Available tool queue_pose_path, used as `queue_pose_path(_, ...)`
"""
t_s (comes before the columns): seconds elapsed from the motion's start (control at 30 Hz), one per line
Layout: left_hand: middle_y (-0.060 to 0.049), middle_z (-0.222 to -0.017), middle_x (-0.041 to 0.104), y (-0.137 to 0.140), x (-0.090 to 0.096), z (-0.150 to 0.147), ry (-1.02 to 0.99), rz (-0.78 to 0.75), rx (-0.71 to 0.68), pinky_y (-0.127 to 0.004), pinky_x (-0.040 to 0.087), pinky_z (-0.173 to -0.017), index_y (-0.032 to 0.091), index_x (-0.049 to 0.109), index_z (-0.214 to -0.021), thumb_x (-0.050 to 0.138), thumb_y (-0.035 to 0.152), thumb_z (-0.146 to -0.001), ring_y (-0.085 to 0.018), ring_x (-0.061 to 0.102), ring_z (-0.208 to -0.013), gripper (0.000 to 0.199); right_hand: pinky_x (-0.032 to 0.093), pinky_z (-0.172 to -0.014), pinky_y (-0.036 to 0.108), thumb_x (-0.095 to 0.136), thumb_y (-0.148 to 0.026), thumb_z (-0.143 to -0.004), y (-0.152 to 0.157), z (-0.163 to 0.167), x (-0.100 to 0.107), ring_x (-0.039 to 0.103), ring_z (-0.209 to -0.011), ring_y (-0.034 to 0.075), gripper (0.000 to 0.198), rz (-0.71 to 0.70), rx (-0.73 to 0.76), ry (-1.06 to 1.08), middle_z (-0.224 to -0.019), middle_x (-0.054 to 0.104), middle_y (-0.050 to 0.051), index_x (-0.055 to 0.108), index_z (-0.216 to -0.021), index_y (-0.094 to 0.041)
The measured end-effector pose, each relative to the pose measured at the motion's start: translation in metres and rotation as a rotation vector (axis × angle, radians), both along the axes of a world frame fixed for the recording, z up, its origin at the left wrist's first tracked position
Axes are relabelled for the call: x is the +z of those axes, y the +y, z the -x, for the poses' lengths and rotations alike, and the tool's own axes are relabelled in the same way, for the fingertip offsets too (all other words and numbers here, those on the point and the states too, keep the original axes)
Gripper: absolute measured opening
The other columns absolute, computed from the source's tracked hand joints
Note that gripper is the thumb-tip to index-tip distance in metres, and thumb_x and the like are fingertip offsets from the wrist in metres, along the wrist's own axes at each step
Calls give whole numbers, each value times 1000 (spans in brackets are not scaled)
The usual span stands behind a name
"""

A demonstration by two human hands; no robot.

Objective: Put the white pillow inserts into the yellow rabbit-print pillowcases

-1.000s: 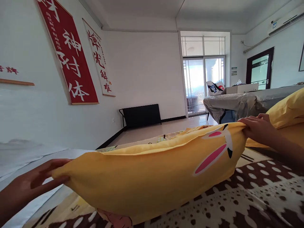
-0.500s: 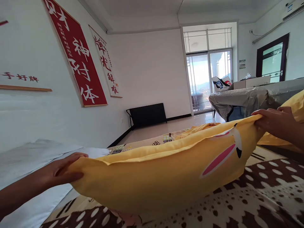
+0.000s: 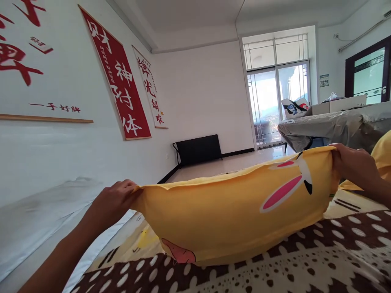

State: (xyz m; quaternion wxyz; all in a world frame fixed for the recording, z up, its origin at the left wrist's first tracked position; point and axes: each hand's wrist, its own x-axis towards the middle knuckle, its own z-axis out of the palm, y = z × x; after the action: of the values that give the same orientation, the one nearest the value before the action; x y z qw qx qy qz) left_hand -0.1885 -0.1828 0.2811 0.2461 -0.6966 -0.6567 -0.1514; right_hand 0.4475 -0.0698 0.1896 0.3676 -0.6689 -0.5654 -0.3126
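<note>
A yellow pillow with printed pink rabbit ears and a salmon patch low on its left side stretches across the view. Its upper left corner is gripped by my left hand, the fingers closed over the cloth. At the upper right corner my right hand pinches the fabric. Between the hands the top edge runs fairly straight, and the body bulges below it. The pillow's lower edge hangs at the brown and cream patterned blanket; whether it touches is hard to tell.
White bedding lies at the left by the wall. Another yellow cloth item sits at the right edge. Farther back are a plastic-covered table with a box on it, and a black folded panel against the wall.
My left hand has moved up and right with its corner, and the pillow's top edge is straighter. More of the salmon patch shows. The camera view has turned slightly left.
</note>
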Motion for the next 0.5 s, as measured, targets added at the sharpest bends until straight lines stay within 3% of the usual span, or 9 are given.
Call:
queue_pose_path(0.13,-6,-88,63,0,17,-13,51,-168,13,-31,34,-71,19,58,-76,32,40,-87,-20,52,-82,35,33,-66,39,26,-32,-87,1,2,16,62,-81,30,36,-208,-35,-20,-86,69,15,58,-80,-20)
queue_pose_path(0.23,-5,-82,61,-2,37,-18,-69,-412,92,-30,32,-68,18,55,-70,37,39,-83,-19,50,-79,31,28,-57,34,32,-32,-84,-2,7,42,55,-64,24,29,-228,12,182,-66,61,9,52,-67,-20)
queue_pose_path(0.33,1,-64,45,-4,56,-28,-406,-668,161,-26,29,-62,17,43,-58,43,36,-79,-13,42,-65,28,24,-53,30,38,-33,-83,-13,31,71,42,-56,16,24,-401,165,472,-56,46,1,44,-63,-20)
queue_pose_path(0.4,4,-59,34,-2,63,-39,-567,-800,108,-24,26,-57,17,36,-56,46,31,-76,-10,33,-57,27,25,-54,28,39,-30,-83,-22,60,85,38,-57,14,22,-533,328,562,-57,40,-1,42,-64,-21)
queue_pose_path(0.5,4,-62,39,2,66,-52,-528,-824,-37,-23,26,-58,16,43,-60,48,28,-73,-9,35,-59,18,28,-58,27,39,-25,-84,-28,103,101,40,-61,14,17,-477,537,483,-61,42,-2,45,-68,-21)
